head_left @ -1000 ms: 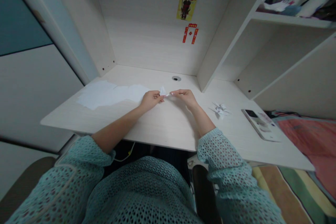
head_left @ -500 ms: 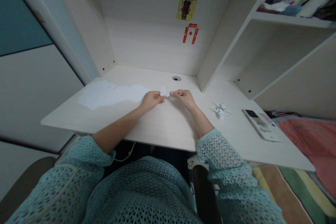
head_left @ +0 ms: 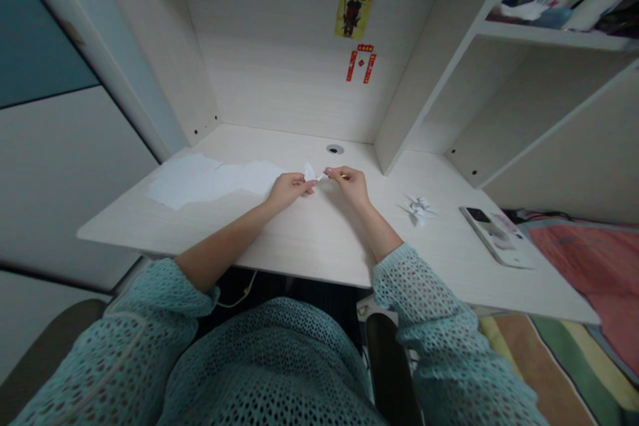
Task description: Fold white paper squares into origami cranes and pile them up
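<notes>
Paper (head_left: 308, 172): pinched in my left grip (head_left: 287, 190)
Right grip (head_left: 352, 185): at its thin tip; I cannot tell whether pinching
Sheets (head_left: 200, 180): just left of my left grip

Folded paper (head_left: 308, 172) looks matt, the desk (head_left: 309, 239) smooth.

White paper (head_left: 308, 172), openwork teal sleeves (head_left: 424, 313)

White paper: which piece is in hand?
The small folded piece pinched in the left hand, its narrow tip toward the right hand. The others lie on the desk: flat sheets at left, spiky cluster at right.
</notes>
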`<state>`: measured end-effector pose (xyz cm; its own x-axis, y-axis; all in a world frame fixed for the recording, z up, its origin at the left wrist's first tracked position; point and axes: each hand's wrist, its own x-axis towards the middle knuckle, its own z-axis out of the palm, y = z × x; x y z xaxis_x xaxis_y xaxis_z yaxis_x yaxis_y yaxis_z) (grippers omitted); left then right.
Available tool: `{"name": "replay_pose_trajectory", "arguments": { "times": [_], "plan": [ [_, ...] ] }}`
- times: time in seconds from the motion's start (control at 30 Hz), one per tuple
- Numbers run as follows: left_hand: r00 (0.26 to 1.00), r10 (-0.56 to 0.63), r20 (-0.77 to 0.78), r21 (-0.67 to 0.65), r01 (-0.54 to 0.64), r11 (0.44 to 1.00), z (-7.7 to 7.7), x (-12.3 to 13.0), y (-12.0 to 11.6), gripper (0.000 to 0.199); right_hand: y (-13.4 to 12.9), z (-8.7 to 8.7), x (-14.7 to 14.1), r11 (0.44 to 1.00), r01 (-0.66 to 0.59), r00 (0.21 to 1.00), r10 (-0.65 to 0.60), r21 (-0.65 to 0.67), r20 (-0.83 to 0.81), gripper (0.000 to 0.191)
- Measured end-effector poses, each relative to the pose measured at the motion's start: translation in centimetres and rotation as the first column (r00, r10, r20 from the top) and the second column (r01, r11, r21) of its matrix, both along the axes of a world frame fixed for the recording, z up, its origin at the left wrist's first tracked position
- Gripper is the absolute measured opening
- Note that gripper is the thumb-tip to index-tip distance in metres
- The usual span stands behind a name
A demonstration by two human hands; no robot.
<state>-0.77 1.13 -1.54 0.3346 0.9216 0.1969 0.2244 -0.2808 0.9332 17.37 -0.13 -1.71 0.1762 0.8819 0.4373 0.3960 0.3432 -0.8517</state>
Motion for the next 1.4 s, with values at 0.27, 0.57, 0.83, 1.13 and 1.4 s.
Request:
{"name": "replay_pose_trajectory", "arguments": {
  "times": [0.27,0.57,0.83,1.13,1.4],
  "plan": [
    [0.999,-0.049,0.018,-0.009,0.049,0.999,-0.3,-0.2,0.5,0.03,-0.7,-0.1,-1.5,0.927,-0.26,0.938,0.176,-0.27,-0.299,0.043],
    [0.986,0.037,-0.162,0.167,-0.009,0.986,-0.4,-0.7,0.3,0.029,-0.8,-0.3,-2.1,0.917,-0.295,0.912,0.186,-0.27,-0.364,0.034],
    [0.98,0.047,0.195,0.139,-0.076,0.987,-0.1,-0.7,1.3,0.034,-0.6,-0.9,-1.9,0.928,-0.256,0.932,0.163,-0.27,-0.323,0.041],
    [0.965,0.133,0.225,0.123,-0.164,0.979,0.1,-0.4,0.9,0.026,-0.9,-1.0,-2.7,0.92,-0.298,0.927,0.217,-0.253,-0.305,0.041],
    [0.955,0.154,0.253,0.135,-0.192,0.972,-0.3,-0.2,0.9,0.025,-1.1,-1.3,-2.9,0.937,-0.266,0.945,0.207,-0.225,-0.252,0.043]
  ]
}}
